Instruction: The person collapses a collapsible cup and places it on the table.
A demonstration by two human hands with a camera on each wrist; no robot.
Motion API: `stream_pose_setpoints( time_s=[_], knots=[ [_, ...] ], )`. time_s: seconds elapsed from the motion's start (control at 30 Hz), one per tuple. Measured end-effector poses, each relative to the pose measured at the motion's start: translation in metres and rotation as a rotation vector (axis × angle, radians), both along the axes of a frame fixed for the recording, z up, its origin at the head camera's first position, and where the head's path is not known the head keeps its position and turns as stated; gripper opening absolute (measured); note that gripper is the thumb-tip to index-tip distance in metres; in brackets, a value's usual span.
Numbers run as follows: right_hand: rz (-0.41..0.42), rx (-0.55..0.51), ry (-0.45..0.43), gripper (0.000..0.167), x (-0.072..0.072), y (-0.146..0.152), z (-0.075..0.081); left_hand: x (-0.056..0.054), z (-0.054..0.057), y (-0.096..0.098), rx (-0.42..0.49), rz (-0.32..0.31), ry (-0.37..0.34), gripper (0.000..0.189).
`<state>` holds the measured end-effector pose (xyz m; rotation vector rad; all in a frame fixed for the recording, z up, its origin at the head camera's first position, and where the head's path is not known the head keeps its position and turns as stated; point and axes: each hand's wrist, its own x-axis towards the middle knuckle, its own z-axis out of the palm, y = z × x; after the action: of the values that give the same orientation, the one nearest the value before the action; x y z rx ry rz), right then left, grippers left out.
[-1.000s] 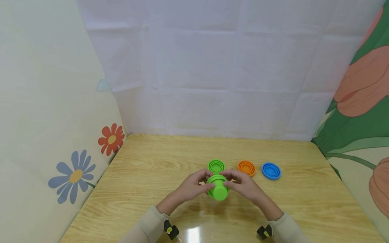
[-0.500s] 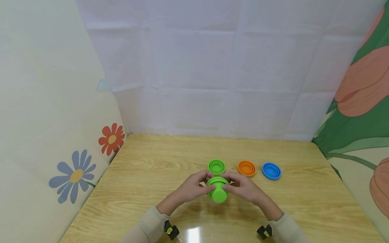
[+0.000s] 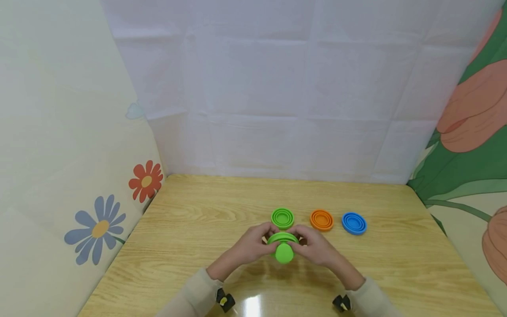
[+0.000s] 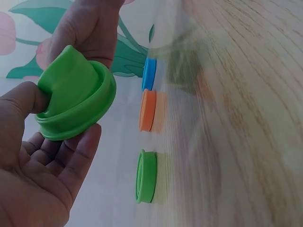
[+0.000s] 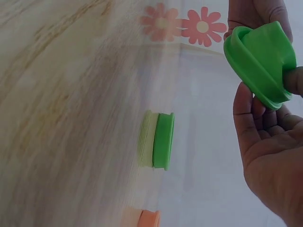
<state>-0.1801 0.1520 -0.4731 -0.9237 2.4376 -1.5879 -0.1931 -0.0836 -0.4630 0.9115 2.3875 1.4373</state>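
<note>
Between both hands, above the table, is a soft green collapsible cup, partly folded, its narrow base toward the person. My left hand pinches its left side, thumb pressing into the wall and fingers under the rim, as the left wrist view shows on the green cup. On the other side my right hand grips it the same way, thumb dented into the green wall. Just beyond the hands, a second green collapsible cup lies flattened on the table.
An orange flattened cup and a blue flattened cup lie to the right of the green one, in a row on the wooden table. A white cloth backdrop hangs behind the table; flowered panels stand at both sides.
The held green cup has tipped and grown shorter in view, its base sinking toward the rim as the thumbs press in. The cups on the table stay put.
</note>
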Motion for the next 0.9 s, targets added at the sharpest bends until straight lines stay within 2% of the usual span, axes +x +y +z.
stream_pose_setpoints(
  time_s=[0.13, 0.27, 0.4, 0.6, 0.77, 0.9],
  knots=[
    [-0.025, 0.011, 0.025, 0.019, 0.0012, -0.0011, 0.0006, 0.0001, 0.0011, 0.0006, -0.021, 0.021, 0.033, 0.014],
    [-0.05, 0.027, 0.089, 0.017, 0.0012, -0.0016, -0.0011, 0.0002, 0.0017, 0.0007, -0.026, 0.037, 0.051, 0.013],
    [-0.083, 0.059, 0.171, 0.016, 0.0015, -0.0024, -0.0012, 0.0002, 0.0027, 0.0009, -0.006, 0.044, 0.02, 0.018],
    [-0.151, 0.099, 0.22, 0.019, 0.0021, -0.0036, -0.0021, -0.0002, 0.0045, 0.0007, 0.001, 0.034, -0.021, 0.028],
    [-0.181, 0.059, 0.198, 0.022, 0.0021, -0.005, -0.0035, -0.0011, 0.004, 0.0007, 0.044, 0.035, -0.04, 0.03],
    [-0.167, -0.005, 0.13, 0.023, 0.0027, -0.0045, -0.0017, -0.0018, 0.0031, 0.0006, 0.061, 0.045, -0.042, 0.03]
  ],
)
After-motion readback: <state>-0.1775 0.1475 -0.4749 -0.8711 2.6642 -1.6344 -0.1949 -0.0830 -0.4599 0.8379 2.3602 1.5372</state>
